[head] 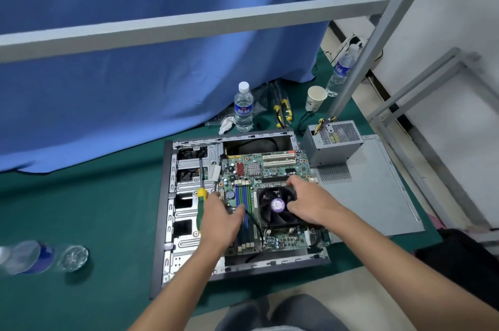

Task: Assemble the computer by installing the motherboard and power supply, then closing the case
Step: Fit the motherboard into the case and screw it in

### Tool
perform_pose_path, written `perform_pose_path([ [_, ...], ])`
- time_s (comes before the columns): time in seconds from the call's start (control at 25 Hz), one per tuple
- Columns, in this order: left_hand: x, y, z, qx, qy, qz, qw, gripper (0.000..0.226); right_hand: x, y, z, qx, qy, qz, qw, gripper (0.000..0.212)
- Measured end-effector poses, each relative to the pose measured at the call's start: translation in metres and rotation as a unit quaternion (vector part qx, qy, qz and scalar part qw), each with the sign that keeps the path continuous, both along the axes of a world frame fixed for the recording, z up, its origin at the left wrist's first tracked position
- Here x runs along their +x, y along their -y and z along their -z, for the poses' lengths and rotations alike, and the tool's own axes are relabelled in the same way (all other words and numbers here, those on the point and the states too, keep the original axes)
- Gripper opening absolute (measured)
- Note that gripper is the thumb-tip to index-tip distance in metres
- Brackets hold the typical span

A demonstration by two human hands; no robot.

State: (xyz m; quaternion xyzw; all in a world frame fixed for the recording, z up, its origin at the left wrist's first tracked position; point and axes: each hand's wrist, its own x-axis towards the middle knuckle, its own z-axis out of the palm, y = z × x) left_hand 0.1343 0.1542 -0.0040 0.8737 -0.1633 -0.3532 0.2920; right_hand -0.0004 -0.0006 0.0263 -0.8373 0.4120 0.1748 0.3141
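**Green board held over the open case**

Green circuit board fills the head view: the motherboard (259, 185) is seen lying inside the open case (172, 222), which rests on its side on a green mat (81, 209). The board's long axis runs away from the person, toward the far wall of the case. The right hand (307, 203) is curled over the right side of the cooler fan (275, 206), fingers gripping its edge. The left hand (221, 217) is laid on the board's left edge beside the memory slots (243, 195), fingers bent round that edge; a firm grip cannot be confirmed. A yellow-and-green screwdriver (200, 195) lies in the drive bay just left of that hand, so the left hand is the nearer for picking it up. The power supply (332, 141) stands outside the case, to the far right, on the detached side panel (378, 195). Seating the board is judged to be the step in hand.
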Motion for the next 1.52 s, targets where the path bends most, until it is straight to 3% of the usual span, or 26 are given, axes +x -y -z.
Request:
perform_pose_path([
  [0.12, -0.01, 0.006, -0.005, -0.072, -0.008, 0.014, 0.997, 0.06, 0.001, -0.002, 0.001, -0.004, 0.003, -0.009, 1.0, 0.037],
  [0.28, -0.025, 0.004, -0.008, -0.186, -0.035, 0.045, 0.981, 0.023, -0.002, -0.005, 0.003, 0.0, 0.016, -0.001, 1.0, 0.031],
  [0.36, -0.027, 0.009, -0.01, -0.177, -0.048, 0.051, 0.982, 0.015, -0.002, -0.004, 0.004, -0.016, 0.016, -0.006, 1.0, 0.029],
  [0.56, -0.021, 0.024, -0.011, -0.048, -0.005, 0.142, 0.989, 0.015, 0.0, -0.003, 0.003, -0.051, 0.019, -0.017, 0.998, 0.027],
  [0.72, -0.022, 0.022, -0.021, -0.062, 0.05, 0.163, 0.983, 0.022, -0.006, -0.007, -0.007, -0.073, 0.045, -0.05, 0.995, 0.018],
  [0.88, -0.022, 0.031, -0.029, -0.125, 0.002, 0.146, 0.981, 0.008, -0.008, 0.006, -0.038, -0.123, 0.042, -0.073, 0.989, 0.01],
  [1.04, -0.015, 0.043, -0.03, -0.104, -0.058, 0.252, 0.96, 0.073, 0.004, 0.009, -0.051, -0.176, -0.014, -0.122, 0.977, 0.017],
  [1.24, -0.005, 0.043, -0.018, -0.027, -0.035, 0.368, 0.929, 0.12, 0.024, 0.003, -0.035, -0.189, -0.029, -0.146, 0.971, 0.013],
  [1.4, 0.001, 0.04, 0.004, 0.031, 0.078, 0.374, 0.924, 0.11, 0.044, -0.01, -0.012, -0.157, -0.042, -0.131, 0.978, 0.022],
  [1.52, 0.017, 0.042, 0.021, 0.081, 0.136, 0.411, 0.898, 0.098, 0.061, -0.012, 0.008, -0.136, -0.056, -0.118, 0.982, 0.023],
])
